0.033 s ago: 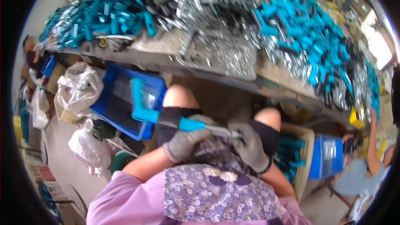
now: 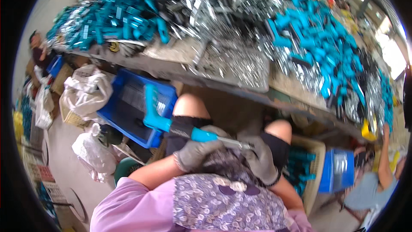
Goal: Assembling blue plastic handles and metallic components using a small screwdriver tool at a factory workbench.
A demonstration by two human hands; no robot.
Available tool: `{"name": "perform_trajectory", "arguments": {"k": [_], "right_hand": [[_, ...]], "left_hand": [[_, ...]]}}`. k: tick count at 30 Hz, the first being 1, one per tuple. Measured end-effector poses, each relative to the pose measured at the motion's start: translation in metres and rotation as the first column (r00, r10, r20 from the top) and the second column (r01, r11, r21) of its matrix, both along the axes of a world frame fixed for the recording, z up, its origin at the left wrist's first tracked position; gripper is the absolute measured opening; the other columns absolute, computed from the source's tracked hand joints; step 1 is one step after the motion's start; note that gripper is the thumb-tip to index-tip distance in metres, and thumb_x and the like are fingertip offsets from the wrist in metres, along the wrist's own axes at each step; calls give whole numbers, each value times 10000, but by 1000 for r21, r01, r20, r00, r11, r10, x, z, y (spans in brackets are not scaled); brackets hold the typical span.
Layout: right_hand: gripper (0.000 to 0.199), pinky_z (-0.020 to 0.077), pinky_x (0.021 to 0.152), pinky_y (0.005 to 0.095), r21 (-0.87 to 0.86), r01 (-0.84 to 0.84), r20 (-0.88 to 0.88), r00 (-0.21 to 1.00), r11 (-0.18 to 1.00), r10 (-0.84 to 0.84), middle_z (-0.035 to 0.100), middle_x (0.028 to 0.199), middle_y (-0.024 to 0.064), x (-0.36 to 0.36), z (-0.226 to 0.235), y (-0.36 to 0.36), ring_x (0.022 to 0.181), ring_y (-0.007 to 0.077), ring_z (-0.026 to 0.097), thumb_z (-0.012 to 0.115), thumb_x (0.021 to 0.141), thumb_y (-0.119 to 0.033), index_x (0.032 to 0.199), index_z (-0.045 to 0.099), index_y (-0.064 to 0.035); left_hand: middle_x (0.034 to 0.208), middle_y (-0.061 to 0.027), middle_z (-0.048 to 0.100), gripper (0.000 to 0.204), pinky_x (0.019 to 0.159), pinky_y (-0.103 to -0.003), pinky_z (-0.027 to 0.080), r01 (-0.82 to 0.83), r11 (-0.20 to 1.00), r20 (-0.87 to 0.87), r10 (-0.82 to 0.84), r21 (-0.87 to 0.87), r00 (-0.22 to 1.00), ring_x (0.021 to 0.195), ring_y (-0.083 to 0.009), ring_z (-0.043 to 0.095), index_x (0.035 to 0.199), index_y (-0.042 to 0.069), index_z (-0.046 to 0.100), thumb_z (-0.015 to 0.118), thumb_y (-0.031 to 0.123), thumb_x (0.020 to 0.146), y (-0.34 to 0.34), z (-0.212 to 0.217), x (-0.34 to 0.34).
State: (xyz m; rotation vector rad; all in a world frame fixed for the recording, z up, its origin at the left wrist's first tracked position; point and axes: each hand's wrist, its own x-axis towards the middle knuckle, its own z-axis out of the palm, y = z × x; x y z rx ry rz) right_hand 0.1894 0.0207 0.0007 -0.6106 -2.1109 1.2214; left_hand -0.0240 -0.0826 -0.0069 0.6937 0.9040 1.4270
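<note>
Across my lap lies a teal-and-black L-shaped tool (image 2: 161,122) with a grey metal shaft at its right end. My left hand (image 2: 198,151), in a grey glove, is closed around the teal section next to the shaft. The tool's bent teal handle sticks out to the left, over a blue crate (image 2: 115,118). My right hand (image 2: 260,158), gloved too, pinches the shaft's far tip. Blur and the fingers hide whether a small part is held there. A patterned apron (image 2: 227,204) covers my lap below the hands.
Ahead, a workbench (image 2: 171,75) carries heaps of teal housings (image 2: 304,34), black parts and a tray of small shiny metal parts (image 2: 234,62). A cream crate (image 2: 318,163) of teal parts stands right, beside a blue bin (image 2: 337,169). White sacks (image 2: 88,92) sit left. Another person (image 2: 373,189) sits at right.
The whole view has shifted slightly, so the bench and crates appear a little lower and farther right. Both hands keep hold of the tool, and its shaft looks narrower now.
</note>
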Motion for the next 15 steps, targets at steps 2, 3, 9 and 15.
{"name": "perform_trajectory", "arguments": {"k": [2, 3, 9, 15], "right_hand": [[399, 516, 803, 319, -144, -1, -25, 1000, 990, -2, 651, 912, 115, 6, -10, -2, 851, 177, 646, 573, 1022, -368, 1154, 600, 8], [407, 517, 798, 314, -201, -4, 66, 998, 980, 18, 647, 906, 110, 7, -13, -2, 849, 160, 636, 589, 1015, -367, 1160, 597, 14], [356, 509, 755, 277, -513, -15, -63, 998, 858, -20, 666, 939, 47, 5, -9, -9, 841, 105, 611, 662, 983, -302, 1095, 620, 33], [389, 478, 646, 239, -447, 46, -172, 976, 894, -136, 650, 836, 39, -4, -12, -20, 717, 96, 592, 551, 1043, -370, 1020, 627, 10]], "left_hand": [[1120, -81, 671, 311, 956, -348, 493, 40, 998, -24, -39, 44, 999, 1044, -181, 624, 1140, 42, 640, 727, 247, 923, -1, -1, 4], [1112, -69, 673, 250, 953, -341, 498, 51, 998, -24, -50, 37, 998, 1041, -174, 628, 1132, 40, 644, 711, 178, 935, -2, -2, 2], [1144, -100, 672, 263, 980, -367, 497, 30, 999, 141, -35, 34, 989, 1077, -197, 638, 1164, 20, 616, 694, 132, 938, -1, -11, 4], [1142, -79, 662, 243, 970, -343, 492, 47, 994, 138, -60, 96, 989, 1078, -171, 628, 1151, 30, 622, 690, 125, 938, -3, -14, 4]]}}
